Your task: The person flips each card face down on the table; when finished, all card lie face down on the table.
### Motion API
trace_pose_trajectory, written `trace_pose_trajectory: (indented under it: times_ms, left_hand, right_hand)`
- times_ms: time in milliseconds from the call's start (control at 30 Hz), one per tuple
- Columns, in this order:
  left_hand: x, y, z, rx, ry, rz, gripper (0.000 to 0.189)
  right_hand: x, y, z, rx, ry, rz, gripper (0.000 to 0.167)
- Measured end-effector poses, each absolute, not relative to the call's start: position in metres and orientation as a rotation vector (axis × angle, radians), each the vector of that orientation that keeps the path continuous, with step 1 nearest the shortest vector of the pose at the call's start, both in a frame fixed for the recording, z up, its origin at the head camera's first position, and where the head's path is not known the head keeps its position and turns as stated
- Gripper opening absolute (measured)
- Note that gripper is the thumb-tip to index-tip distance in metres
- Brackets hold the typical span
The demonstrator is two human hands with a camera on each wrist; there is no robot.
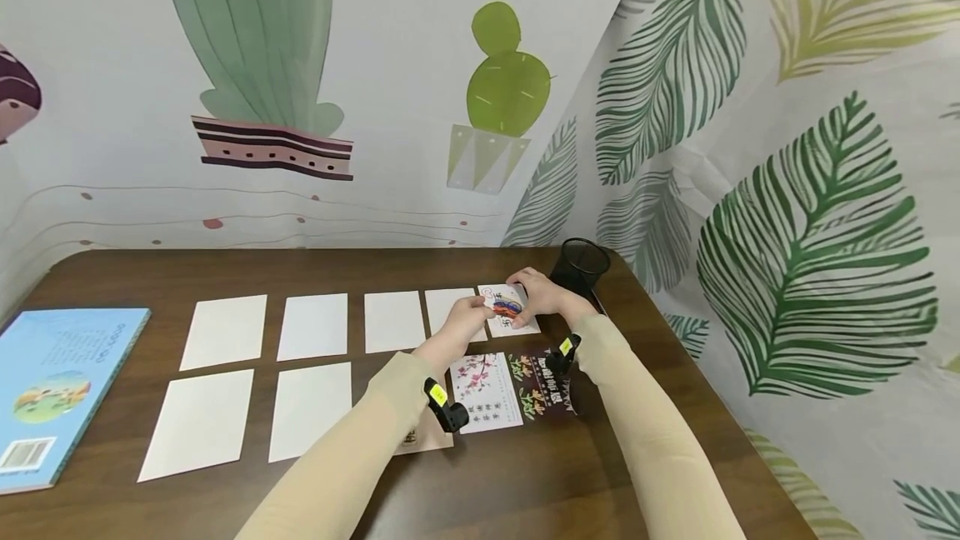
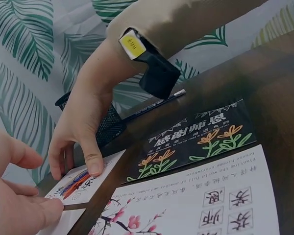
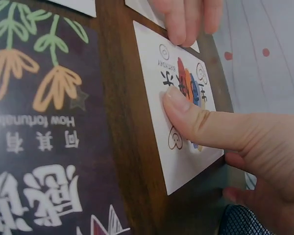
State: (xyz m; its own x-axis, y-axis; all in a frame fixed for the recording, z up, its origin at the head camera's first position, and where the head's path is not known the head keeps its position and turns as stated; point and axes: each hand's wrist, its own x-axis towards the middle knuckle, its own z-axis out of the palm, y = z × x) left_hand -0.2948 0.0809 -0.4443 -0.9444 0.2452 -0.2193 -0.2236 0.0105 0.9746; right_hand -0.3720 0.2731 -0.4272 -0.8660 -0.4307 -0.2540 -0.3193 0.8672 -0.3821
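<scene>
A white birthday card point(image 1: 507, 307) with coloured drawing and writing lies at the right end of the back row. My right hand point(image 1: 547, 297) holds it, thumb on its printed face and fingers past its outer edge, as the right wrist view shows. Beside the card's left edge is my left hand point(image 1: 457, 327), its fingers point(image 3: 179, 24) at that edge and slightly bent. Just below lie a plum-blossom card point(image 2: 186, 200) and a dark card with orange flowers point(image 2: 201, 134).
Several blank white cards point(image 1: 312, 327) lie in two rows to the left. A blue book point(image 1: 75, 357) sits at the left edge. A black mesh pen holder point(image 1: 581, 261) stands at the back right corner, a pencil point(image 2: 157, 105) beside it. A patterned wall covering surrounds the table.
</scene>
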Motion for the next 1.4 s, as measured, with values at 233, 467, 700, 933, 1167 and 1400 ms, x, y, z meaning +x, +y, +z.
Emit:
trace_pose_trajectory:
  times_ms: [233, 467, 700, 933, 1167, 1400]
  left_hand:
    - [-0.295, 0.081, -0.444, -0.004, 1.981, 2.003, 0.056]
    - [-0.294, 0.079, -0.439, 0.009, 1.955, 1.979, 0.057]
    - [-0.296, 0.080, -0.438, 0.000, 1.887, 1.994, 0.058]
    - [-0.293, 0.083, -0.439, -0.037, 1.856, 2.054, 0.057]
    - [-0.293, 0.085, -0.439, -0.105, 1.796, 2.107, 0.052]
    - [-0.292, 0.083, -0.430, -0.133, 1.771, 2.170, 0.055]
  right_hand:
    - [-0.355, 0.281, -0.429, -0.508, 2.715, -0.659, 0.094]
    - [-0.336, 0.284, -0.430, -0.366, 2.742, -0.835, 0.083]
    - [-0.327, 0.280, -0.434, -0.271, 2.668, -1.047, 0.078]
    - [-0.324, 0.280, -0.438, -0.207, 2.663, -1.135, 0.078]
    - [-0.323, 0.281, -0.440, -0.199, 2.661, -1.142, 0.078]
    - [-0.324, 0.283, -0.443, -0.206, 2.664, -1.172, 0.076]
